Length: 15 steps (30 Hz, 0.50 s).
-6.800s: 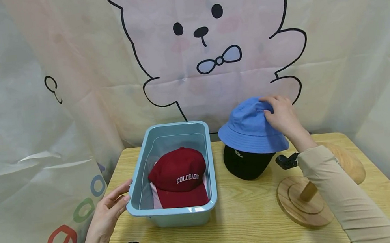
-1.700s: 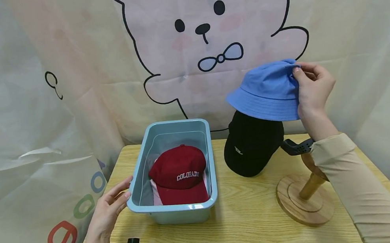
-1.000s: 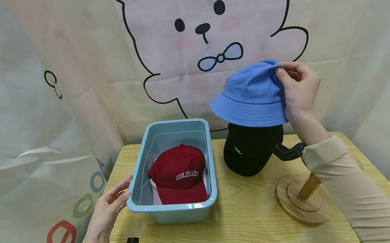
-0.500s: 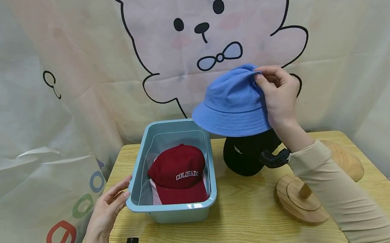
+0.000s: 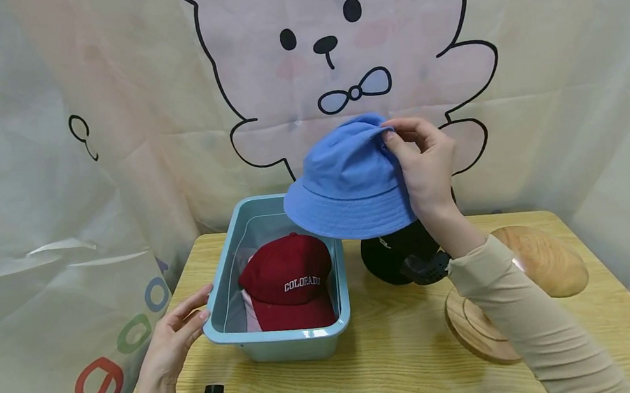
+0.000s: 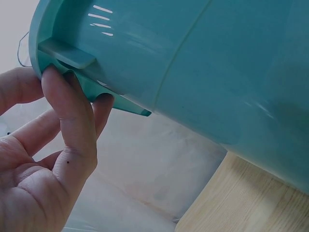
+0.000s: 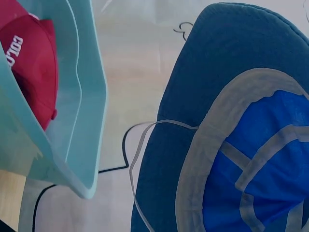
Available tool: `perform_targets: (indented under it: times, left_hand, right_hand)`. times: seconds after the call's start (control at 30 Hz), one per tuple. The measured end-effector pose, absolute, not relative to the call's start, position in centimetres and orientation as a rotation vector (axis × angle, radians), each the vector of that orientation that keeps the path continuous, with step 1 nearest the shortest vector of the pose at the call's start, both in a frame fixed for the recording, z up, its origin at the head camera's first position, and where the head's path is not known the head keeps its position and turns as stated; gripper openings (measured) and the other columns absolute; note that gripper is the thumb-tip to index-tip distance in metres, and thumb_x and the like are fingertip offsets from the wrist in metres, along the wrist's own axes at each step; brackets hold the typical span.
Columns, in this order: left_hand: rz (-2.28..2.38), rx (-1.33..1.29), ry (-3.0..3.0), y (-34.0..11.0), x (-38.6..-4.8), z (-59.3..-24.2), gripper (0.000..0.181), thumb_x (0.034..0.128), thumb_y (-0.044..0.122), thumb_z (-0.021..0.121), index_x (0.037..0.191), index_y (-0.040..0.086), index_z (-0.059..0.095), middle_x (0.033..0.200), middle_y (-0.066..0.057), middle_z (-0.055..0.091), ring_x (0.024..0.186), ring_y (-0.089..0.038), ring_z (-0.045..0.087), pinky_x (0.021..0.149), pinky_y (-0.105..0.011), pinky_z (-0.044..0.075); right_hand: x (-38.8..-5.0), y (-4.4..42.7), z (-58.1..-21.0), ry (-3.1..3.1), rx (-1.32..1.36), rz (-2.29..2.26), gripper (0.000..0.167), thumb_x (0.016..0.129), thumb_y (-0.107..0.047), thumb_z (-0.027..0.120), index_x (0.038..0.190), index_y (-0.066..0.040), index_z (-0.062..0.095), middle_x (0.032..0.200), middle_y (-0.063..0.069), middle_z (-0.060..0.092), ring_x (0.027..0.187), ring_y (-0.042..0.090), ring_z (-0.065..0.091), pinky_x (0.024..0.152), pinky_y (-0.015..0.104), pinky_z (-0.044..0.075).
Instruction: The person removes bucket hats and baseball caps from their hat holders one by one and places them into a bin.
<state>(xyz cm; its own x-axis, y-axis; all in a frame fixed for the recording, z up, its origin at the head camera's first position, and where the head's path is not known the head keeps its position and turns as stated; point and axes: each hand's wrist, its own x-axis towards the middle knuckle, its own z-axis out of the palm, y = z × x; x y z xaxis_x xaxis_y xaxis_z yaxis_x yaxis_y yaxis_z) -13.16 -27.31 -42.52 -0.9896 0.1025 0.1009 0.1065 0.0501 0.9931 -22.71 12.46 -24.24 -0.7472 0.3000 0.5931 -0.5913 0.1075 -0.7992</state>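
Observation:
My right hand (image 5: 428, 162) pinches the crown of a blue bucket hat (image 5: 347, 177), holding it in the air over the right rear rim of a light-blue plastic bin (image 5: 337, 271). The right wrist view looks into the hat's lining (image 7: 251, 159); the hand itself is out of that view. In the bin lies a dark red cap (image 5: 289, 276) lettered COLORADO, on something pale pink that is mostly covered. My left hand (image 5: 172, 346) holds the bin's left rim, its fingers (image 6: 72, 111) curled under the lip in the left wrist view.
A black cap (image 5: 382, 266) stands right of the bin, partly hidden by the hat and right wrist. Further right are a round wooden base (image 5: 479, 333) and a rounded wooden form (image 5: 549, 261), partly behind my sleeve. Behind the wooden table (image 5: 402, 366) hangs a printed curtain (image 5: 194, 145).
My right hand lifted the bucket hat off the black cap, then carried it left and slightly down to the bin's edge. The left hand stays at the rim.

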Motion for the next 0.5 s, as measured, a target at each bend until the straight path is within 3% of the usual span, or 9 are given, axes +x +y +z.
perform_targets:
  times: [0.5]
  left_hand:
    - [-2.138, -0.208, -2.289, -27.3, -13.1, -42.5, 0.045, 0.0972, 0.006, 0.053, 0.14, -0.005, 0.044, 0.116, 0.012, 0.06, 0.098, -0.001, 0.063, 0.083, -0.017, 0.053]
  right_hand:
    - [-22.4, 9.6, -26.5, -1.779, 0.401, 1.727, 0.015, 0.089, -0.01, 0.068, 0.101, -0.002, 0.071, 0.095, 0.002, 0.067, 0.092, 0.011, 0.064, 0.082, 0.02, 0.054]
